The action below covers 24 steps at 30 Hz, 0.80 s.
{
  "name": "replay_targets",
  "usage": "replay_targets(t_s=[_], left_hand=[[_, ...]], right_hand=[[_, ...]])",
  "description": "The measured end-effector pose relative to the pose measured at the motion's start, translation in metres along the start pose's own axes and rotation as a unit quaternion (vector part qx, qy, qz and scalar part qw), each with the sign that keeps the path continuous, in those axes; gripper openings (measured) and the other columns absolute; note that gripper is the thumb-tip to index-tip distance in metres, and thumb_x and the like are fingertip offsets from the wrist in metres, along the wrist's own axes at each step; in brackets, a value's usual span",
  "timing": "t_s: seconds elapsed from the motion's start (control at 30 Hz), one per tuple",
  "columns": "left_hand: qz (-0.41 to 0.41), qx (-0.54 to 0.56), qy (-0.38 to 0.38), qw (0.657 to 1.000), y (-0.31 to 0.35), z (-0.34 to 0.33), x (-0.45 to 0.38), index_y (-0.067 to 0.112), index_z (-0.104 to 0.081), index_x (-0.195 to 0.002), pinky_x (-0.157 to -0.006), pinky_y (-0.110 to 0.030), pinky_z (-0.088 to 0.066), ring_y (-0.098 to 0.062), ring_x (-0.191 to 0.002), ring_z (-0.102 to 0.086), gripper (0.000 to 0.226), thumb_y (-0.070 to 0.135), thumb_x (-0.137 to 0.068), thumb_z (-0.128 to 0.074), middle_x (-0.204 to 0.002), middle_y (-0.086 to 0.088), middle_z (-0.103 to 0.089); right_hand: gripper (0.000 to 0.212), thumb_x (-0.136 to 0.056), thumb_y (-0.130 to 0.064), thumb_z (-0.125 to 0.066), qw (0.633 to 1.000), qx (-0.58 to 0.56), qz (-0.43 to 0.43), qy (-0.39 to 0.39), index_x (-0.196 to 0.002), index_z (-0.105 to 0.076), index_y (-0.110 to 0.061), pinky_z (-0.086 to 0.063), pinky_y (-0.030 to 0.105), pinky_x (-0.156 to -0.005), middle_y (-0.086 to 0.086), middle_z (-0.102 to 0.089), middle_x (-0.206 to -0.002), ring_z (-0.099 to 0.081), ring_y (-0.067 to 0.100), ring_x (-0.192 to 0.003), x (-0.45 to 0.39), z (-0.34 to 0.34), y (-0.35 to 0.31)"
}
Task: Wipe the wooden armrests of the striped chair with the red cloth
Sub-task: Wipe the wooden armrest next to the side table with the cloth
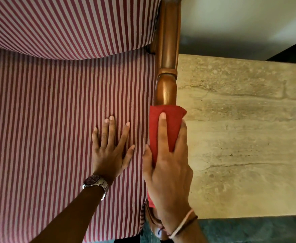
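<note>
Right hand (168, 165) fingers clamped on red cloth (166, 127) around wooden armrest (167, 50); left hand (108, 151) fingers spread flat on striped seat (56, 120).

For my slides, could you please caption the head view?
Right hand presses red cloth around wooden armrest; left hand rests flat on striped seat.

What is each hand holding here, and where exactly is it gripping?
The right hand holds the red cloth, wrapped over the wooden armrest, index finger on top, thumb on the seat side. The left hand holds nothing; it lies flat on the striped seat cushion.
</note>
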<state>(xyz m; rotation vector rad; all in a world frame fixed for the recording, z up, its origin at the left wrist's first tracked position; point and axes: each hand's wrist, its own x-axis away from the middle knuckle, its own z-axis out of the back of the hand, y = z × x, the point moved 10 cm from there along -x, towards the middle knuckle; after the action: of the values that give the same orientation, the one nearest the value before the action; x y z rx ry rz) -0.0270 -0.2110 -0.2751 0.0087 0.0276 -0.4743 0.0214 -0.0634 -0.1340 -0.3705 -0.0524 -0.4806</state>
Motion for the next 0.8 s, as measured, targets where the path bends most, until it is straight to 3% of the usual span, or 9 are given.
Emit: replay_targets(t_s=[0.1, 0.23, 0.33, 0.43, 0.53, 0.67, 0.8], left_hand=[[-0.004, -0.005, 0.001, 1.0, 0.001, -0.003, -0.001, 0.027, -0.019, -0.161, -0.124, -0.06, -0.019, -0.038, -0.156, -0.02, 0.073, 0.063, -0.098, -0.029, -0.168, -0.021, -0.018], [0.002, 0.001, 0.006, 1.0, -0.001, -0.002, -0.001, 0.027, -0.02, -0.161, -0.124, -0.06, -0.02, -0.037, -0.156, -0.021, 0.073, 0.062, -0.098, -0.031, -0.168, -0.021, -0.021], [-0.003, 0.005, 0.003, 1.0, 0.0, -0.002, 0.0, 0.027, -0.02, -0.161, -0.124, -0.06, -0.021, -0.037, -0.156, -0.022, 0.073, 0.063, -0.098, -0.029, -0.168, -0.021, -0.02], [-0.003, 0.01, 0.01, 1.0, -0.001, -0.002, -0.001, 0.027, -0.023, -0.16, -0.124, -0.06, -0.022, -0.037, -0.155, -0.024, 0.073, 0.062, -0.097, -0.031, -0.168, -0.021, -0.022], [-0.004, 0.002, 0.011, 1.0, 0.0, -0.002, -0.001, 0.026, -0.024, -0.16, -0.124, -0.059, -0.022, -0.037, -0.155, -0.025, 0.074, 0.062, -0.096, -0.036, -0.167, -0.021, -0.024], [-0.001, -0.009, 0.022, 1.0, 0.001, 0.001, -0.001, 0.026, -0.023, -0.16, -0.124, -0.059, -0.023, -0.035, -0.155, -0.024, 0.072, 0.06, -0.097, -0.034, -0.167, -0.021, -0.023], [-0.008, 0.007, 0.018, 1.0, 0.001, 0.004, -0.001, 0.025, -0.025, -0.16, -0.123, -0.06, -0.024, -0.036, -0.155, -0.025, 0.072, 0.06, -0.098, -0.033, -0.167, -0.021, -0.023]], right_hand=[[0.076, -0.099, -0.046, -0.042, 1.0, -0.009, 0.01, 0.018, -0.163, -0.002, -0.035, -0.065, 0.039, -0.078, 0.024, -0.018, -0.166, -0.059, 0.033, -0.127, -0.03, 0.002, -0.005], [0.075, -0.1, -0.045, -0.044, 0.998, -0.012, 0.003, 0.057, -0.163, -0.003, -0.036, -0.06, 0.041, -0.085, 0.022, -0.019, -0.166, -0.054, 0.033, -0.132, -0.074, 0.01, -0.014], [0.075, -0.103, -0.047, -0.042, 1.0, -0.019, 0.002, 0.02, -0.163, 0.002, -0.038, -0.065, 0.04, -0.081, 0.021, -0.012, -0.169, -0.055, 0.031, -0.133, -0.034, 0.003, -0.009], [0.074, -0.102, -0.052, -0.041, 1.0, -0.002, 0.006, -0.012, -0.163, -0.002, -0.036, -0.067, 0.037, -0.074, 0.023, -0.018, -0.167, -0.06, 0.033, -0.128, 0.009, -0.002, 0.0], [0.076, -0.099, -0.052, -0.038, 1.0, -0.003, 0.017, -0.004, -0.164, -0.003, -0.034, -0.065, 0.041, -0.075, 0.027, -0.018, -0.165, -0.062, 0.035, -0.123, -0.018, -0.001, -0.002], [0.075, -0.1, -0.047, -0.042, 0.999, -0.018, 0.025, 0.034, -0.163, -0.001, -0.036, -0.061, 0.044, -0.085, 0.025, -0.014, -0.166, -0.052, 0.036, -0.134, -0.071, 0.008, -0.014], [0.074, -0.103, -0.053, -0.038, 1.0, -0.017, 0.023, 0.01, -0.163, 0.002, -0.037, -0.065, 0.04, -0.082, 0.022, -0.011, -0.169, -0.051, 0.033, -0.137, -0.027, 0.004, -0.007]])
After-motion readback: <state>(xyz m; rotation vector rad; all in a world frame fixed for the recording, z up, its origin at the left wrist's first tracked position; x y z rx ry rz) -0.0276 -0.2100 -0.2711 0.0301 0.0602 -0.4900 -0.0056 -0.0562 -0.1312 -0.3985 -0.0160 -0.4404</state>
